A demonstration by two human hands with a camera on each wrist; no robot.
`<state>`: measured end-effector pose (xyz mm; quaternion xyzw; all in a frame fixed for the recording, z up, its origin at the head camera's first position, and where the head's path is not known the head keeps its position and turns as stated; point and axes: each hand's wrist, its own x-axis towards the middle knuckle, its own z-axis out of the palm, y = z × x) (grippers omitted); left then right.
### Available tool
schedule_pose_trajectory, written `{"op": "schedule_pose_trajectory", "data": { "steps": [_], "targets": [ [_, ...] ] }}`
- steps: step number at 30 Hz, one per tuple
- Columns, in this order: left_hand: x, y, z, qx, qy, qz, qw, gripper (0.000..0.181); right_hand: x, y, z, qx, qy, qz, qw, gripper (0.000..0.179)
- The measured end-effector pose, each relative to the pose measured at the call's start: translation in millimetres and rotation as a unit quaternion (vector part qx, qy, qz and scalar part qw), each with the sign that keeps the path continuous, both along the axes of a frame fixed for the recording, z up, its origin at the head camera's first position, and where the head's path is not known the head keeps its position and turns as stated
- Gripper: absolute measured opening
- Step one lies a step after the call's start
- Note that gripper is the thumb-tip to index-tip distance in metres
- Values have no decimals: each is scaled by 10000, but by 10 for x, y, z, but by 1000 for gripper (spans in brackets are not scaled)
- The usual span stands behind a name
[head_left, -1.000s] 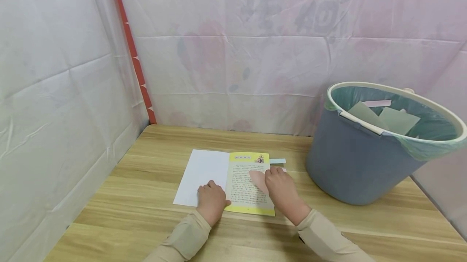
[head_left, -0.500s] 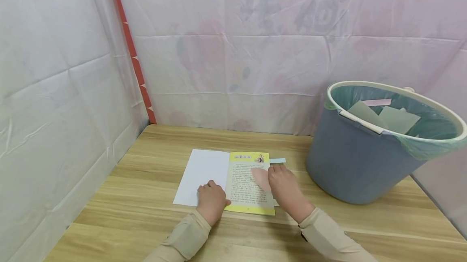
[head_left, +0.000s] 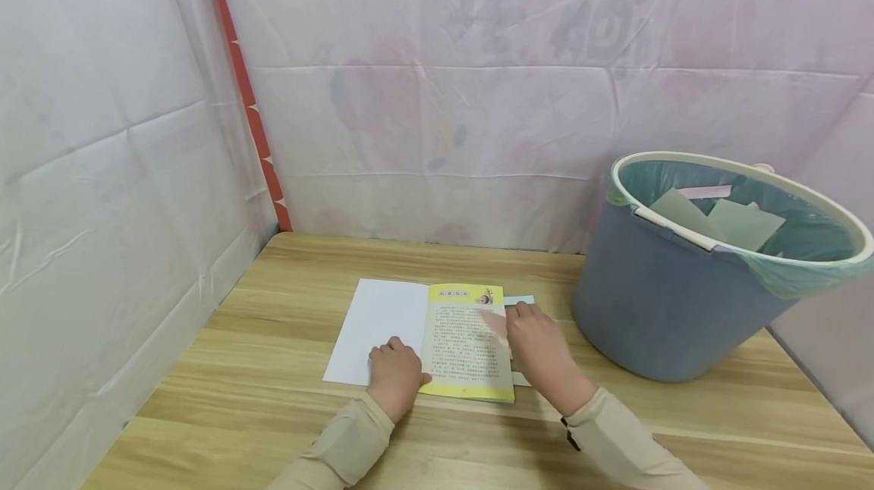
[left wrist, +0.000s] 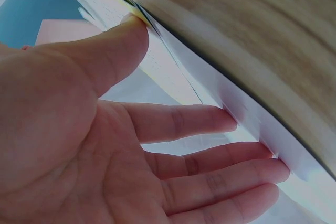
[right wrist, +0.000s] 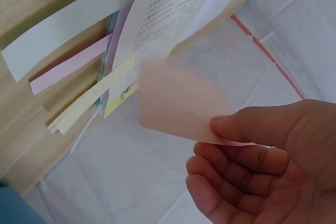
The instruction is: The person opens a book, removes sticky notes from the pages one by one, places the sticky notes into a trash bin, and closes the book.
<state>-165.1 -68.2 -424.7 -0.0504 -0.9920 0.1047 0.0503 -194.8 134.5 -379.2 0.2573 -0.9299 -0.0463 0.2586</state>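
Right hand (right wrist: 262, 174): pinches pink paper slip (right wrist: 176, 100) at booklet (head_left: 466, 365)'s right edge.
Left hand (head_left: 396, 378): fingers extended, touching blank left page (head_left: 378, 315).
Booklet: open on wooden table (head_left: 280, 346), left of lined bin (head_left: 642, 300).
Strips (right wrist: 68, 24): pink, yellow and pale blue, jutting from booklet's right edge.

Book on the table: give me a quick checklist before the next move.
1. Left hand on the book: ok, fingers touch the white page.
2. Right hand gripping the pink paper: ok, pinched by thumb and fingers.
3. Pink paper clear of the page: cannot tell; it overlaps the page in the head view.
4. Book edge free of strips: not ok, several stick out.
5. Bin uncovered: ok, open top, papers inside.
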Motion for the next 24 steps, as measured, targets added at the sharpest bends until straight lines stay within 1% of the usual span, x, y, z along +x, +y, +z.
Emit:
{"op": "schedule_pose_trajectory", "data": {
  "steps": [9, 12, 15, 17, 18, 20, 24],
  "targets": [
    [-5, 12, -4, -1, -43, -13, 10000, 61, 77, 43, 151, -309, 174, -38, 9994, 20],
    [-10, 8, -11, 39, -102, 18, 9999, 61, 108, 63, 238, -497, 278, 5, 9984, 20],
    [-13, 2, -18, 100, -195, 57, 9997, 61, 140, 101, 368, -827, 397, 113, 9957, 19],
    [-13, 1, -11, 122, -260, 71, 9996, 62, 165, 137, 475, -1129, 494, 234, 9921, 18],
    [-12, 0, -9, 131, -267, 64, 9995, 62, 177, 157, 530, -1268, 613, 331, 9895, 18],
    [-6, -2, -5, 119, -234, 41, 9996, 61, 203, 204, 642, -1503, 955, 572, 9824, 18],
    [4, -6, 12, 114, -188, 1, 9998, 61, 261, 301, 851, -1826, 1639, 1006, 9642, 18]
  ]
}}
